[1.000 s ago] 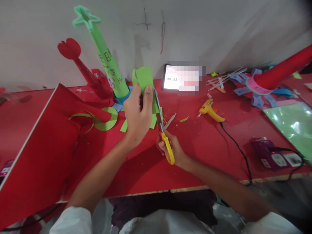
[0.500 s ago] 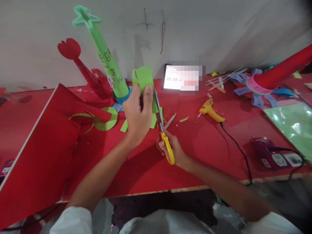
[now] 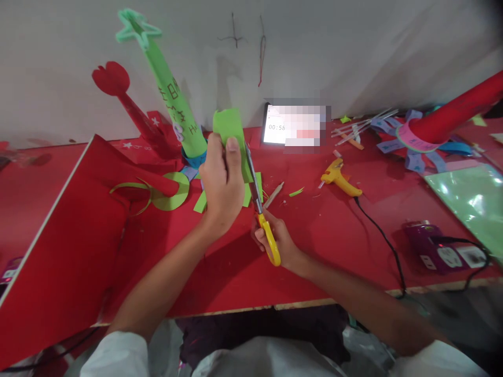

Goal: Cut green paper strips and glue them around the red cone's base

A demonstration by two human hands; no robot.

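Note:
Pinched between the thumb and fingers of my left hand [image 3: 225, 183] is a strip of green paper [image 3: 230, 123], held upright above the table. My right hand [image 3: 281, 235] is closed round the yellow handles of a pair of scissors [image 3: 271, 243]. The blades point up and away, lying along the right edge of the green paper, and look nearly closed. More green paper pieces [image 3: 257, 186] lie on the table behind and below my left hand, partly hidden by it. A pale pointed stick [image 3: 274, 195] and thin green offcuts [image 3: 296, 192] lie beside the blades.
A yellow glue gun [image 3: 341, 178] rests on the red table [image 3: 314, 251], its cord running to a purple power box [image 3: 428, 248]. A green paper tube [image 3: 173, 97] stands behind my left hand. At left rises a red board [image 3: 70, 235]; a lit phone [image 3: 277, 125] leans at the wall.
The green paper has turned slightly, so its loop opening no longer shows. My left hand has shifted a little left, and the scissor blades look closer together.

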